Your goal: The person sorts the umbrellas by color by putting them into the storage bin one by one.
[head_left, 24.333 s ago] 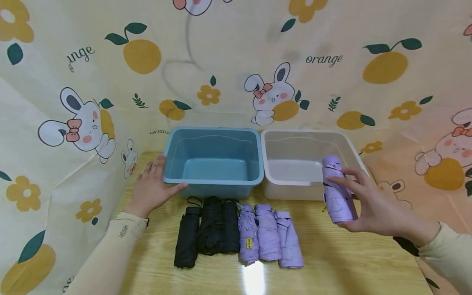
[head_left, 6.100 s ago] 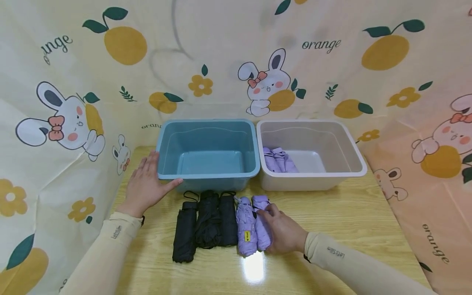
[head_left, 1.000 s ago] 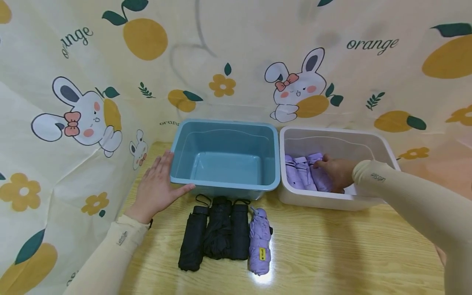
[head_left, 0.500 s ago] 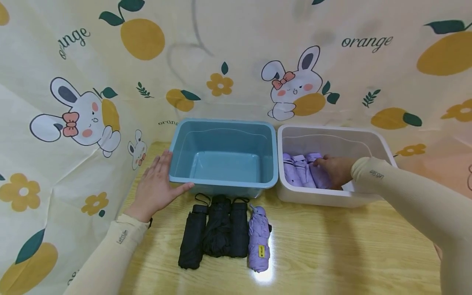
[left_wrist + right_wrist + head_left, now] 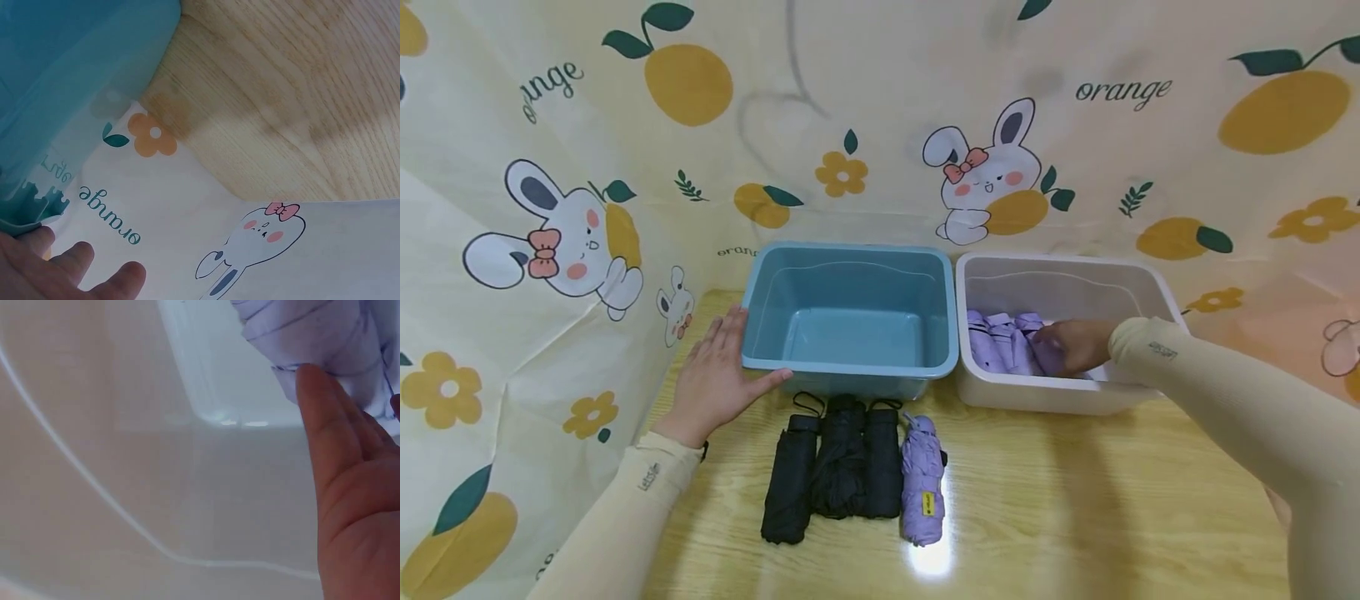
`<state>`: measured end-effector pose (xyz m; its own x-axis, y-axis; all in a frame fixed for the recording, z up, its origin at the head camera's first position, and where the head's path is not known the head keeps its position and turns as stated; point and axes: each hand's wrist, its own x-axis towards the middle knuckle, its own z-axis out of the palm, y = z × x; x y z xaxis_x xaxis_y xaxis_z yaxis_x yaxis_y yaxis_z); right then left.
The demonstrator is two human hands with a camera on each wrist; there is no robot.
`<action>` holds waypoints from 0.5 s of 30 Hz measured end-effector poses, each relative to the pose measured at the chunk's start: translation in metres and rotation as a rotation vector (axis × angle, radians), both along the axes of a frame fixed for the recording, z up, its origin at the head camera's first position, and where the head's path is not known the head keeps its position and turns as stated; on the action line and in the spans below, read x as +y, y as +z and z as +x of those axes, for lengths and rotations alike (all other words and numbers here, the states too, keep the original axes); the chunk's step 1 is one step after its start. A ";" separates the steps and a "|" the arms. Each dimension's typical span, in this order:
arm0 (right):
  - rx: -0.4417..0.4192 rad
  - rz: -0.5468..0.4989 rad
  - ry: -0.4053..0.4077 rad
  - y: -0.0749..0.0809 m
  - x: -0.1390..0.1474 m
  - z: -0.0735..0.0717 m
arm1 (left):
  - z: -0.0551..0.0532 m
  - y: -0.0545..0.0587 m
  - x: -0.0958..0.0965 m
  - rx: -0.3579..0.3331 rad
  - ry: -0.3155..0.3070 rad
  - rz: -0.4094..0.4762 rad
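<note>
My left hand (image 5: 715, 383) rests at the left side of the blue bin (image 5: 850, 367), fingers spread; the left wrist view shows fingertips (image 5: 125, 278) beside its handle edge. My right hand (image 5: 1081, 343) reaches into the white bin (image 5: 1052, 393) and holds the rightmost of 3 folded purple umbrellas there. In the right wrist view its fingers lie against that purple umbrella (image 5: 337, 344); the far side of the grip is hidden. The other purple umbrellas (image 5: 998, 346) lie side by side at the bin's left end.
On the wooden table (image 5: 1015, 500), in front of the blue bin, lie 3 folded black umbrellas (image 5: 838, 467). A purple umbrella (image 5: 922, 479) with a yellow tag lies to their right. Printed cloth (image 5: 865, 108) hangs behind the bins and at both sides.
Earlier, purple umbrellas went from the table row into the white bin. Over the last second the right hand stays on the rightmost one there; the view shifts slightly. The left hand keeps its place.
</note>
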<state>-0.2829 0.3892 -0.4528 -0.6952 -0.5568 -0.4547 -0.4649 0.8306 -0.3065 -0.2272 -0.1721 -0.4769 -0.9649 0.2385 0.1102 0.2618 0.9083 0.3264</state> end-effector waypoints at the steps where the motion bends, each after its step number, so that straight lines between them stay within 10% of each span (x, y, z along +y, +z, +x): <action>1: -0.001 0.007 -0.018 0.004 -0.001 0.001 | 0.000 0.001 0.000 0.001 -0.003 0.001; 15: 0.151 0.058 -0.202 0.113 -0.017 0.031 | 0.002 0.003 0.000 0.000 -0.008 0.018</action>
